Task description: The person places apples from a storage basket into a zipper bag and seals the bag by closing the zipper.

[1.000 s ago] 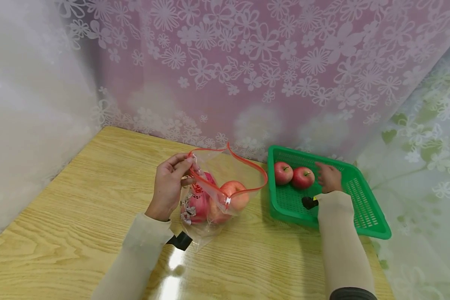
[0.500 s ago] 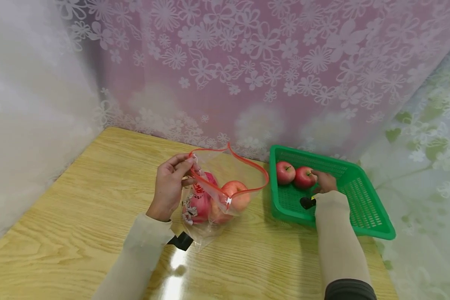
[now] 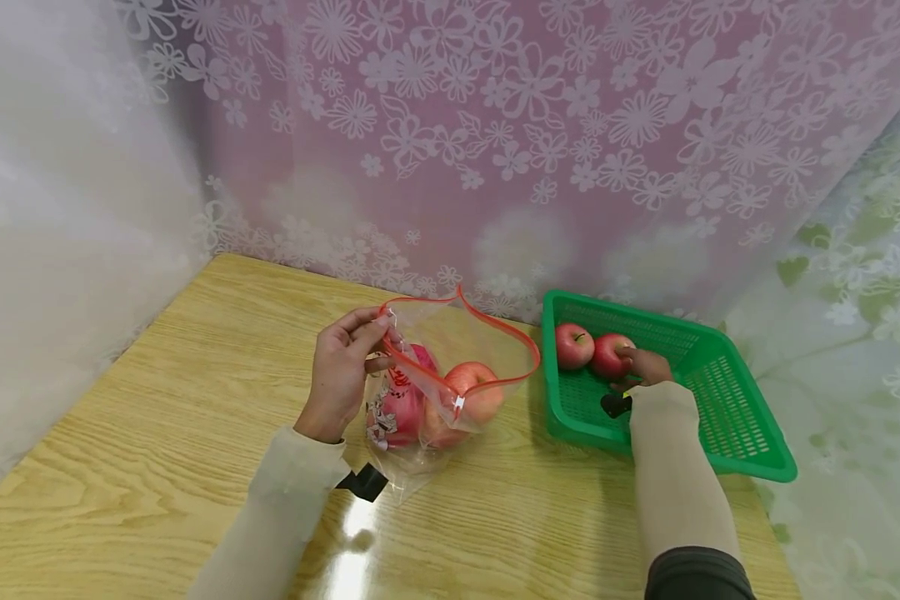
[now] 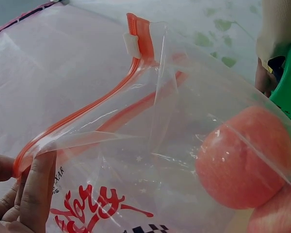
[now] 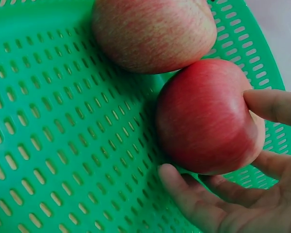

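Head view: left hand (image 3: 339,358) pinches clear plastic bag with red zip rim (image 3: 429,387) at its 10 o'clock; pinkish apples (image 3: 482,400) inside. Right hand (image 3: 648,367) grasps round red apple (image 3: 609,357) at 10 o'clock in green perforated plastic basket (image 3: 735,408) (second red apple (image 3: 573,346) touches it at 9). Basket's at bag's 3 o'clock, both on wood-grain worktop (image 3: 195,400).

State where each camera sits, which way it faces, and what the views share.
Head: worn on the head, facing forward and down at the table, clear bag and green basket; left hand, right hand and forearms show.
Left wrist: on that wrist, facing the bag's open mouth; part of the left hand shows, with the right at the edge.
Right wrist: on that wrist, facing into the basket; part of the right hand shows around one apple.
Shared: head and right wrist both show this apple.
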The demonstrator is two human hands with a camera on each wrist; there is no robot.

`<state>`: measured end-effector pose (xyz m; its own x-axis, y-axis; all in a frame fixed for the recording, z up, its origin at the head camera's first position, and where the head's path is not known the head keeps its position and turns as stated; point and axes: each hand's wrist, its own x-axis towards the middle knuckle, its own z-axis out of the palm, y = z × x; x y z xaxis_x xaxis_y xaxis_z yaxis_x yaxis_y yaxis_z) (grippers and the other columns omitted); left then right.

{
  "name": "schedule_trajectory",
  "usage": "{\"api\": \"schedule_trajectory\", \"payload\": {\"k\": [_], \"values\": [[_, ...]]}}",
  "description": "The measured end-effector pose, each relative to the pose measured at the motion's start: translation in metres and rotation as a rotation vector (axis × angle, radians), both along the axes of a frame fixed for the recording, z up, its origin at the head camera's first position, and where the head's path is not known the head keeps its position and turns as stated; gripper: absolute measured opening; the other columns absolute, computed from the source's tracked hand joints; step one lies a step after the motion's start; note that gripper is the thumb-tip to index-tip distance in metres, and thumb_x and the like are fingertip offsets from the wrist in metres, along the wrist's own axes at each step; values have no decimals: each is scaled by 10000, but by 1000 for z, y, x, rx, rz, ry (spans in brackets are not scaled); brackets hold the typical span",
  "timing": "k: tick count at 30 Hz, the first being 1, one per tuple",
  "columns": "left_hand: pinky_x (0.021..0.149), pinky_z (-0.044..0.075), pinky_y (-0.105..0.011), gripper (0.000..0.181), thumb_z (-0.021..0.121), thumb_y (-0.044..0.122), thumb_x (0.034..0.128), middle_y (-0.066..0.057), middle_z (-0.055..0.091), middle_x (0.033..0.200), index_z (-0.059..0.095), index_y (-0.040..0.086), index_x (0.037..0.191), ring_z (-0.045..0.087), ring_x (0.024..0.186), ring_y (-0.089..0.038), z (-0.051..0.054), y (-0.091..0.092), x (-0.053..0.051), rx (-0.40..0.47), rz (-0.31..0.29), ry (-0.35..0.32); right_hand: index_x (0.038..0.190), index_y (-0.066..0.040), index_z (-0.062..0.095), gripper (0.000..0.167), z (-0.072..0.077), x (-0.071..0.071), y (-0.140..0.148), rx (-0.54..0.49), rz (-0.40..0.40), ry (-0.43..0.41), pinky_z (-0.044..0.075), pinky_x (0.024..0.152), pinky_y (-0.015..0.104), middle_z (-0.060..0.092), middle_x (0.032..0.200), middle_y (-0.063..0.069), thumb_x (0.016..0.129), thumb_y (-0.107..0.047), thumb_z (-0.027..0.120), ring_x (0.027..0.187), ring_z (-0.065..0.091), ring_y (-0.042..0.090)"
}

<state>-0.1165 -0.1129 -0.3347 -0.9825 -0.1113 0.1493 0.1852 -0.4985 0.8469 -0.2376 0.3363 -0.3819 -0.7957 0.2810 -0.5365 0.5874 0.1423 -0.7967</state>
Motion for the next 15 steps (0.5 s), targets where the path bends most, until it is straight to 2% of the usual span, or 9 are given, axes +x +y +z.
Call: {"api": "schedule_trajectory", "payload": {"k": [2, 4, 7, 11, 15], "values": [[572, 570, -214, 105, 521, 5, 975, -6, 653, 747, 624, 19, 990, 629, 637, -100, 0, 0, 0, 3, -1, 1, 1529, -11, 122, 775, 0, 0, -2, -39, -15, 5, 566, 848, 398, 315, 1418, 168, 967, -336, 545, 857, 625, 273], [570, 570, -215, 105, 523, 6, 975, -7, 655, 746, 625, 23, 985, 629, 636, -101, 0, 0, -1, 5, 0, 0, 1531, -14, 104, 770, -1, 0, -1, -65, -16, 20, 555, 872, 402, 317, 1406, 162, 971, -316, 538, 904, 605, 277], [570, 571, -217, 98, 528, 8, 973, -9, 656, 748, 625, 13, 990, 629, 635, -100, 0, 0, -1, 3, 3, -2, 1537, -30, 79, 760, -3, -1, 0, -105, -40, 30, 534, 913, 415, 258, 1473, 184, 976, -286, 524, 1004, 538, 307], [568, 570, -214, 91, 548, 30, 969, -4, 655, 752, 628, 2, 1001, 631, 637, -95, -2, 0, -2, -1, 5, 9, 1546, -68, 48, 759, 1, -1, -4, -139, -102, 10, 518, 936, 426, 116, 1579, 140, 983, -263, 519, 1109, 476, 340], [573, 570, -210, 95, 549, 41, 962, 8, 654, 757, 640, 31, 990, 637, 652, -84, -4, -1, -3, -2, -2, 34, 1549, -84, 47, 750, 1, -2, -4, -146, -149, -2, 503, 953, 431, 99, 1590, 128, 985, -261, 509, 1170, 471, 366]]}}
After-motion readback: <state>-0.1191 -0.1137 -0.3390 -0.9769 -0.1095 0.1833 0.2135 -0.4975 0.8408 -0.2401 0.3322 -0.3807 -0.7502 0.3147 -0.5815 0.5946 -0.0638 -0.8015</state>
